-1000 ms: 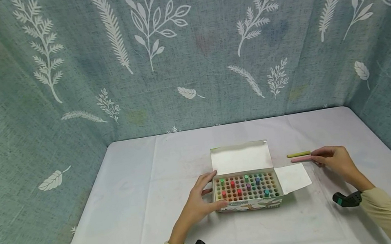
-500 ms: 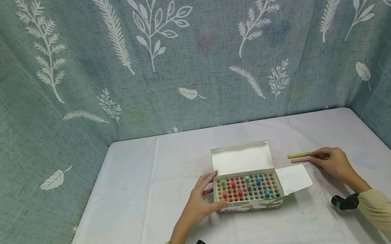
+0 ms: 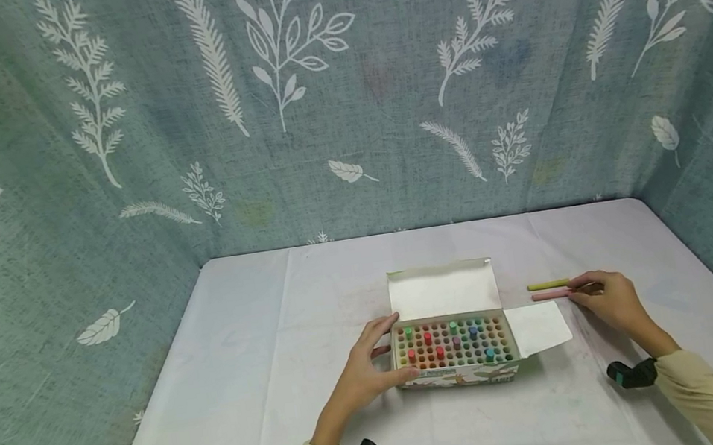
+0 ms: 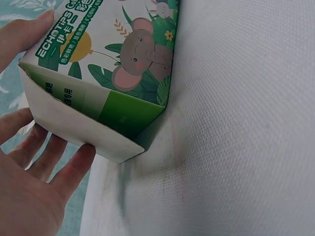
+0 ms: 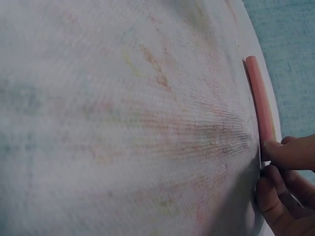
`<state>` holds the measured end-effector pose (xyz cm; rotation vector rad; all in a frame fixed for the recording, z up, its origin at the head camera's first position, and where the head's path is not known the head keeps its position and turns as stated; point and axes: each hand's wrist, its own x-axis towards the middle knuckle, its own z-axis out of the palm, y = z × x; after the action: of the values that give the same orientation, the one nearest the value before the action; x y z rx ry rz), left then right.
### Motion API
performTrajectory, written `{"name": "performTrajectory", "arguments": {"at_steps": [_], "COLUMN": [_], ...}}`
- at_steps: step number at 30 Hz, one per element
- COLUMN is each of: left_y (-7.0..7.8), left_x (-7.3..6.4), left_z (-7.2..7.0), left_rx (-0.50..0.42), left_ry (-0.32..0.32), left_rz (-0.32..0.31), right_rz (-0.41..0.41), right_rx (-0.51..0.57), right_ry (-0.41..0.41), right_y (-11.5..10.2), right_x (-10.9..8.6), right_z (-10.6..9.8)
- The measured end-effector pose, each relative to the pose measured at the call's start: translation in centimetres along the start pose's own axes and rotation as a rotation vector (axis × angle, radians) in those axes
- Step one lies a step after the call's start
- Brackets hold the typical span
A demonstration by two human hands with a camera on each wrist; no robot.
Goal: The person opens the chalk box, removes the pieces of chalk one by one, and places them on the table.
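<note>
A printed cardboard chalk box [image 3: 464, 375] stands in the middle of the head view, its lid up, with several coloured chalk sticks in its grid of holes. My left hand [image 3: 363, 373] holds the box's left end; in the left wrist view the thumb lies on the elephant-printed side [image 4: 142, 54] and fingers touch the white end flap [image 4: 78, 123]. To the right of the box, my right hand [image 3: 613, 300] pinches the right end of a pink chalk stick [image 3: 549, 295] lying on the table. A yellow chalk stick [image 3: 546, 285] lies just behind it, its right end at the fingers.
The box's white lid [image 3: 443, 290] stands up at the back, and a side flap [image 3: 539, 328] sticks out toward the right hand. White cloth covers the table [image 3: 299, 298]. A leaf-patterned teal curtain [image 3: 390, 173] hangs along the far edge and sides.
Hands, box and both chalk sticks stay nearly in place. The right hand shifts only slightly at the pink chalk, and the whole head view drifts a little.
</note>
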<state>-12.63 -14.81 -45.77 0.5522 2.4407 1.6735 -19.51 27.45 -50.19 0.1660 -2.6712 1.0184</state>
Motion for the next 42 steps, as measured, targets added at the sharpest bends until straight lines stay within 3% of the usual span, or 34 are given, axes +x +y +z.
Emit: {"name": "performTrajectory", "arguments": {"at_steps": [3, 10, 14, 20, 31, 35, 42], "left_y": [1.6, 1.6, 1.6, 1.7, 1.6, 1.6, 1.5], "left_x": [-0.3, -0.3, -0.3, -0.2, -0.1, -0.1, -0.3], "left_z": [-0.2, -0.2, -0.2, -0.2, -0.1, -0.1, -0.2], "left_rx": [-0.019, -0.016, -0.011, -0.008, -0.01, -0.009, -0.012], "left_ry": [-0.011, -0.013, -0.014, -0.013, -0.014, -0.011, -0.01], "left_rz": [-0.007, -0.002, -0.005, -0.012, -0.007, -0.002, 0.004], "right_rz": [0.003, 0.025, 0.018, -0.062, -0.145, -0.179, -0.197], "right_rx": [0.003, 0.025, 0.001, -0.017, 0.003, 0.06, 0.123], "right_ry": [0.004, 0.0, 0.01, 0.028, 0.009, -0.006, -0.052], "right_y": [-0.2, -0.1, 2.4, 6.1, 7.1, 4.7, -3.5], "right_x": [-0.2, -0.3, 0.2, 1.1, 1.7, 1.6, 0.5], "right_z": [-0.3, -1.3, -0.6, 0.4, -0.7, -1.9, -5.2]}}
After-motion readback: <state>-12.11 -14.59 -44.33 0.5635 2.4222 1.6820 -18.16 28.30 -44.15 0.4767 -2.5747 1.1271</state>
